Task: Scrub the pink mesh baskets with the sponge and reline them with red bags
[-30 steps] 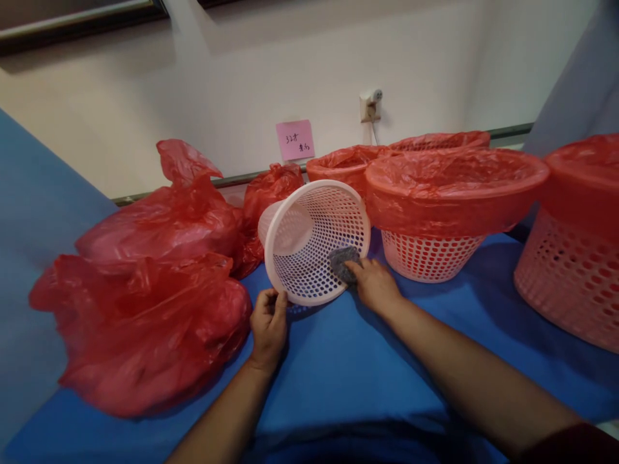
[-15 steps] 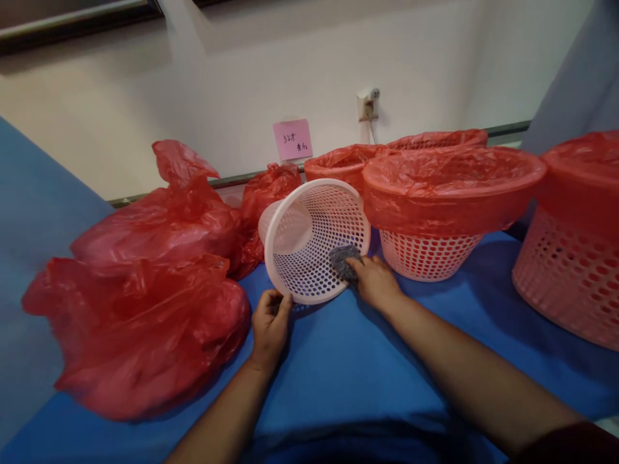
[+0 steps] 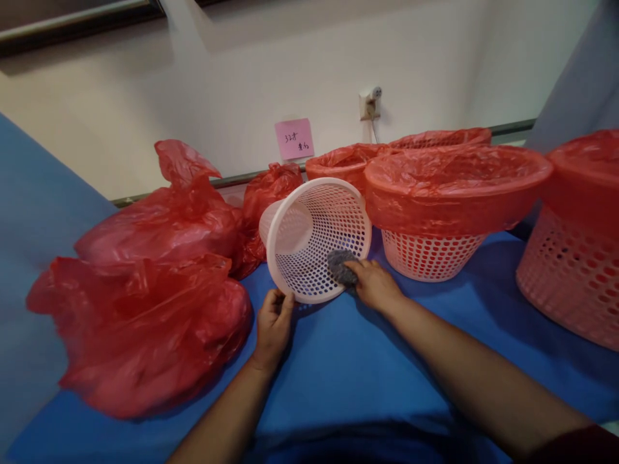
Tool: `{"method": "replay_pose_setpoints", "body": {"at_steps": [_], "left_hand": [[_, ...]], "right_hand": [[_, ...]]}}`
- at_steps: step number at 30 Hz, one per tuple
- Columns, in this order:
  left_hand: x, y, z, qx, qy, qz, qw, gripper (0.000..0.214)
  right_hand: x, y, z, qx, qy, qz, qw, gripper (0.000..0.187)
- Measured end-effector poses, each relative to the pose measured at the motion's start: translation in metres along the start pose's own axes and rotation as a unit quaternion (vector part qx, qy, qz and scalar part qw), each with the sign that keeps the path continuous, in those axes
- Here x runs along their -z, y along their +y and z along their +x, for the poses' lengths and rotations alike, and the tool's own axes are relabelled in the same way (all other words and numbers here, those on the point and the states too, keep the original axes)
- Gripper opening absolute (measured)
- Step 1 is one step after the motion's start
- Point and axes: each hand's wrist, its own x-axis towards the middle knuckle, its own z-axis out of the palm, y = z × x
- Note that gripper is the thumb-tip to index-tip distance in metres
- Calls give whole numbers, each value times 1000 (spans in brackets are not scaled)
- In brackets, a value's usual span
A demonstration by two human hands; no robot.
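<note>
A pale wall [image 3: 232, 84] rises behind a blue surface [image 3: 333, 361], whose far edge runs along it. Near the middle of the surface, toward the far edge, a white basket [image 3: 329, 216] lies on its side, its round mouth facing the person. The left hand [image 3: 275, 322] pinches the lower left of its rim, the thumb uppermost. The right hand [image 3: 377, 285] is clamped on a grey cloth [image 3: 341, 267], which it presses against the inside of the basket, by the lower right of the rim. The two hands are apart.

Left of the basket, a small red bag [image 3: 271, 190] stands just behind it. A rear bag [image 3: 162, 225] and a front bag [image 3: 145, 341], both red, slump toward the left edge of the surface, the front one nearer the near left corner. To the right stands an upright lined basket [image 3: 432, 254], with two more red-lined rims behind it by the far edge. A large basket [image 3: 570, 277] stands toward the right edge. On the wall are a pink note [image 3: 294, 138] and a socket [image 3: 369, 108].
</note>
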Motion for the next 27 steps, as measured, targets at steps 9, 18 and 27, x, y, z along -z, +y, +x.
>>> {"method": "replay_pose_setpoints", "body": {"at_steps": [9, 18, 27], "left_hand": [[0, -12, 2, 26, -56, 25, 998, 31], [-5, -14, 1, 20, -100, 43, 994, 31], [8, -3, 4, -12, 57, 32, 998, 30]], "right_hand": [[-7, -20, -5, 80, -42, 42, 995, 64], [-12, -18, -7, 79, -52, 103, 990, 69], [-2, 2, 4, -1, 15, -9, 1000, 65]]}}
